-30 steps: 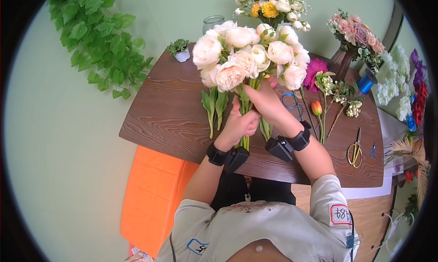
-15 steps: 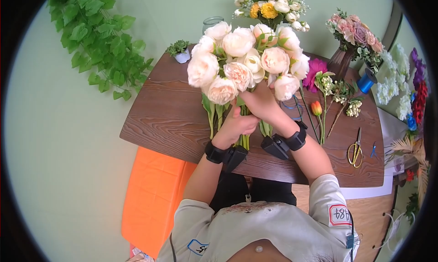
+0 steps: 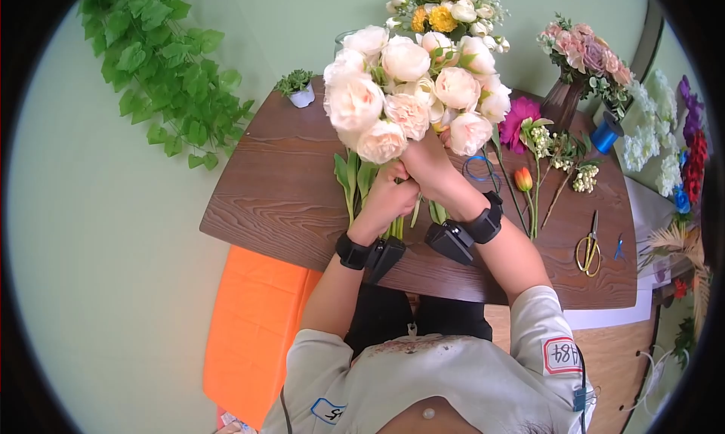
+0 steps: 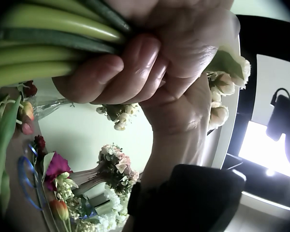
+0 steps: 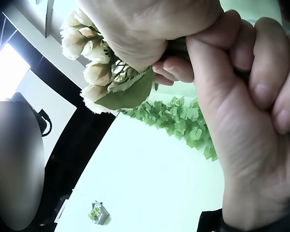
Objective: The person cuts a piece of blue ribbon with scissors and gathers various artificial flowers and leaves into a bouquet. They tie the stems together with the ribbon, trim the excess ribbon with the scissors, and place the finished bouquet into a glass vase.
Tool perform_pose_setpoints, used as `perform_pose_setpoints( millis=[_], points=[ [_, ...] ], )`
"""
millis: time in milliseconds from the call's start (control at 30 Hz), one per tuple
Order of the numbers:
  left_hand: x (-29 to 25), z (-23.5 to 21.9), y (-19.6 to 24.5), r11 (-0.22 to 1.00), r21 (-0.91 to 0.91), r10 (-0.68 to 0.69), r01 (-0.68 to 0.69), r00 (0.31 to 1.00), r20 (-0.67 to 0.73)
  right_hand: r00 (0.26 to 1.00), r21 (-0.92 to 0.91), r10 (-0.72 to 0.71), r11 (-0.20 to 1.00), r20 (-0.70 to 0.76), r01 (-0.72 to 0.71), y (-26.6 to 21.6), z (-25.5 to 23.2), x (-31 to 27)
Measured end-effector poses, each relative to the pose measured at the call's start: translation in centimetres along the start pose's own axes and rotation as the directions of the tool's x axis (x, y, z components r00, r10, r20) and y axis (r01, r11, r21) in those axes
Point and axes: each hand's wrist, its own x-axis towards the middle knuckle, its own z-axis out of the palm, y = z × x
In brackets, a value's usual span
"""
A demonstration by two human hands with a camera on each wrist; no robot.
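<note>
A full bouquet of cream-pink peonies point(image 3: 408, 117) is held upright over the middle of the table, in the head view. My left hand point(image 3: 391, 198) grips its green stems, and in the left wrist view the fingers point(image 4: 140, 55) curl round several thick stems point(image 4: 43, 46). Just under the blooms, my right hand point(image 3: 432, 166) holds the upper stems. It sits against the left hand, and its palm is partly hidden by flower heads. In the right wrist view, right-hand fingertips point(image 5: 179, 68) show beside a leaf point(image 5: 128, 94) and blooms.
On the wooden table point(image 3: 272, 177) lie a magenta flower point(image 3: 518, 123), an orange tulip point(image 3: 523, 179), berry sprigs point(image 3: 585, 179) and gold-handled scissors point(image 3: 587, 253). A blue ribbon spool point(image 3: 606, 134) and a vase of pink flowers point(image 3: 563, 101) stand at right. A small potted plant point(image 3: 300, 94) is far left.
The flower heads have tilted toward me and shifted about. My left hand has moved slightly left and up, closer against the right hand, and less stem shows below it.
</note>
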Motion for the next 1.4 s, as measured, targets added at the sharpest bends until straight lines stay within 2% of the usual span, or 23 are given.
perform_pose_setpoints(
  millis=[33, 100, 133, 200, 300, 433, 633, 700, 733, 800, 833, 900, 933, 967, 1033, 1067, 1100, 1167, 1233, 1267, 1300, 1367, 1400],
  points=[
    [0.2, -0.1, -0.2, 1.000, 0.001, -0.001, 0.001, 1.000, 0.001, 0.998, 0.041, -0.052, 0.998, -0.035, 0.053, 0.3, 0.1, 0.2],
    [0.7, -0.1, -0.7, 0.978, 0.175, 0.131, -0.118, 0.989, -0.065, 0.998, 0.034, -0.042, 0.998, -0.056, 0.043, 0.4, 0.0, 0.3],
    [0.8, 0.1, -0.9, 0.977, 0.176, 0.132, -0.119, 0.989, -0.063, 0.994, -0.015, -0.067, 0.998, -0.087, 0.066, 0.4, 0.0, 0.4],
    [0.8, 0.7, -1.1, 0.834, 0.476, 0.402, -0.277, 0.897, -0.182, 0.988, -0.063, -0.097, 0.994, -0.118, 0.090, 0.5, -0.1, 0.6],
    [1.1, 0.9, -1.5, 0.824, 0.474, 0.456, -0.311, 0.860, -0.228, 0.971, -0.089, -0.195, 0.979, -0.138, 0.184, 0.5, -0.2, 1.2],
    [1.5, 0.2, -2.1, 0.838, 0.488, 0.402, -0.245, 0.882, -0.247, 0.979, -0.070, -0.174, 0.983, -0.104, 0.167, 0.3, -0.3, 1.3],
    [1.8, 0.2, -2.4, 0.844, 0.388, 0.475, -0.371, 0.853, -0.218, 0.982, -0.033, -0.172, 0.985, -0.072, 0.170, 0.5, -0.6, 1.1],
    [1.9, 0.1, -2.6, 0.826, 0.384, 0.510, -0.413, 0.837, -0.198, 0.969, -0.040, -0.243, 0.969, 0.035, 0.245, 0.6, -0.9, 1.2],
    [1.9, 0.1, -2.5, 0.826, 0.384, 0.509, -0.412, 0.838, -0.197, 0.969, -0.039, -0.243, 0.969, 0.033, 0.244, 0.4, -0.9, 1.1],
    [1.7, 0.3, -2.4, 0.855, 0.365, 0.454, -0.367, 0.871, -0.189, 0.965, -0.188, -0.261, 0.949, -0.027, 0.252, -0.6, -0.9, 0.6],
    [1.6, 0.5, -2.2, 0.857, 0.363, 0.451, -0.365, 0.873, -0.187, 0.965, -0.188, -0.259, 0.950, -0.031, 0.249, -1.5, -0.9, 0.2],
    [1.4, 0.7, -1.6, 0.899, 0.313, 0.373, -0.306, 0.911, -0.178, 0.992, -0.118, -0.118, 0.985, 0.049, 0.123, -2.8, -1.2, -0.7],
    [1.2, 0.9, -1.4, 0.910, 0.288, 0.359, -0.297, 0.914, -0.190, 0.960, 0.013, -0.217, 0.976, 0.177, 0.218, -1.4, -2.1, 0.0],
    [1.1, 1.1, -1.1, 0.915, 0.284, 0.346, -0.287, 0.920, -0.185, 0.964, 0.013, -0.211, 0.977, 0.164, 0.212, -1.2, -2.9, -0.1],
    [0.6, 1.7, -0.1, 0.962, 0.197, 0.242, -0.188, 0.922, -0.302, 0.958, -0.114, -0.258, 0.955, 0.122, 0.272, -1.3, -4.3, -0.7],
    [0.6, 1.5, 0.0, 0.966, 0.183, 0.233, -0.183, 0.923, -0.307, 0.976, -0.280, -0.091, 0.949, 0.198, 0.145, -2.5, -5.9, -1.0],
    [0.4, 1.1, 0.1, 0.970, 0.176, 0.214, -0.167, 0.929, -0.301, 0.969, -0.298, -0.122, 0.937, 0.215, 0.184, -1.6, -8.0, -0.2],
    [0.2, 0.3, 0.2, 0.970, 0.134, 0.230, -0.201, 0.937, -0.261, 0.986, -0.493, -0.115, 0.856, 0.117, 0.159, -0.4, -11.9, 0.5],
    [0.2, 0.4, 0.4, 0.971, 0.118, 0.230, -0.206, 0.941, -0.249, 0.985, -0.754, -0.124, 0.633, 0.123, 0.174, 0.2, -15.0, 0.1],
    [0.3, 0.5, 0.5, 0.968, 0.127, 0.244, -0.218, 0.935, -0.257, 0.991, -0.892, -0.102, 0.437, 0.083, 0.119, 0.9, -16.2, -0.3],
    [0.3, 0.6, 0.6, 0.963, 0.137, 0.260, -0.231, 0.928, -0.266, 0.992, -0.893, -0.098, 0.437, 0.076, 0.112, 1.6, -16.7, -0.8],
    [0.3, 0.8, 0.8, 0.964, 0.123, 0.260, -0.236, 0.934, -0.244, 0.980, -0.996, 0.179, -0.004, -0.087, -0.088, 3.0, -17.6, -1.6],
    [0.3, 0.8, 0.8, 0.964, 0.118, 0.258, -0.237, 0.939, -0.228, 0.979, -0.996, 0.181, -0.007, -0.090, -0.090, 3.8, -17.9, -2.0]
  ],
)
